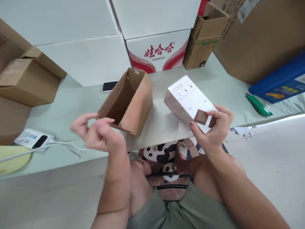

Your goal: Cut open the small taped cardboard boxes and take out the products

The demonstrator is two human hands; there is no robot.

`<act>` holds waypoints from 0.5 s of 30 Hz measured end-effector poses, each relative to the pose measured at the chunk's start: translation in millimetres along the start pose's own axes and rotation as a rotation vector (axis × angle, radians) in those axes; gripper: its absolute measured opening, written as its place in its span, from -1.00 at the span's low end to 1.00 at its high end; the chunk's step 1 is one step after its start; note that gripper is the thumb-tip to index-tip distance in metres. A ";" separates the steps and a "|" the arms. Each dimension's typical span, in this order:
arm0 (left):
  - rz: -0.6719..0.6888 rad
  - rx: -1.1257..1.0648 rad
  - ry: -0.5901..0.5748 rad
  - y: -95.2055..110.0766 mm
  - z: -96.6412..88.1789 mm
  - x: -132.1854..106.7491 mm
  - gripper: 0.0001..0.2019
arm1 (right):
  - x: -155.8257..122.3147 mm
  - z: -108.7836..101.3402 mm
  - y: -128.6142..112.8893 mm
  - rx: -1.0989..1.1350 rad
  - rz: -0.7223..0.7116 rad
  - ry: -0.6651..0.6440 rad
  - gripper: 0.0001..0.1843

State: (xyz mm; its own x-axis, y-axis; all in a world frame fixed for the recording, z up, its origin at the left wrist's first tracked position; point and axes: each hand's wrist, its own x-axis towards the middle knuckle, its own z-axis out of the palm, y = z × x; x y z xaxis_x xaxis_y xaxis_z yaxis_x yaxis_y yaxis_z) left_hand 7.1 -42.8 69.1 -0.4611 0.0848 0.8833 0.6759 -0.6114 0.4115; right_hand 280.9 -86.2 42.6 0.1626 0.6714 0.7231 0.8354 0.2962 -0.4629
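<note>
My right hand (pixel 215 125) grips the near end of a white carton (pixel 188 95) with printed line drawings and a brown square on its upper face. The carton is tilted above the table. At the near left corner of an uncovered brown cardboard box (pixel 139 109) is my left hand (pixel 98 132), its fingers bent and apart, slightly blurred. Its fingertips overlap the box's rim in view; whether they touch it I cannot tell. The box's inside is dark, and I make out nothing in it.
White cartons (pixel 157 52) stack along the back. A phone (pixel 109 86) lies behind the box. At left are a brown carton (pixel 30 78) and a white device with cables (pixel 33 139). A green tube (pixel 258 104) and blue package (pixel 281 82) lie right, near the table edge.
</note>
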 end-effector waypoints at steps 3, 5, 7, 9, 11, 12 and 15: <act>0.021 -0.172 0.018 52.6 -5.5 -1.0 -0.77 | -3.0 -1.8 -0.9 0.008 -0.047 0.038 -0.55; -0.167 -0.322 -0.366 84.0 -9.1 -13.0 -0.82 | -6.0 -0.8 -2.1 0.005 -0.084 0.074 -0.53; -0.633 -0.392 -0.876 101.5 -7.5 -32.3 -0.84 | -9.1 1.4 -4.3 0.025 -0.147 0.131 -0.51; -1.141 -0.515 -1.051 103.6 -0.6 -52.6 -0.62 | -12.3 4.0 -8.5 0.058 -0.208 0.179 -0.50; -1.493 -0.713 -1.004 96.0 8.0 -68.8 -0.43 | -15.9 6.5 -15.4 0.094 -0.246 0.174 -0.53; -1.602 -0.808 -0.952 91.1 11.8 -74.5 -0.37 | -18.0 7.6 -19.9 0.121 -0.267 0.151 -0.57; -1.713 -0.935 -0.752 79.3 18.9 -84.1 -0.31 | -25.2 10.0 -35.3 0.235 -0.369 -0.030 -0.67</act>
State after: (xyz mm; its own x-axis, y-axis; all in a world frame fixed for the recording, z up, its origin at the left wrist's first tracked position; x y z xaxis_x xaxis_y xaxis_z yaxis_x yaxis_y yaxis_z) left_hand 110.4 -83.6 31.7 0.2682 0.9473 -0.1755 -0.6134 0.3084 0.7271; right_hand 242.1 -106.8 35.5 -0.1426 0.5105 0.8480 0.6921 0.6639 -0.2833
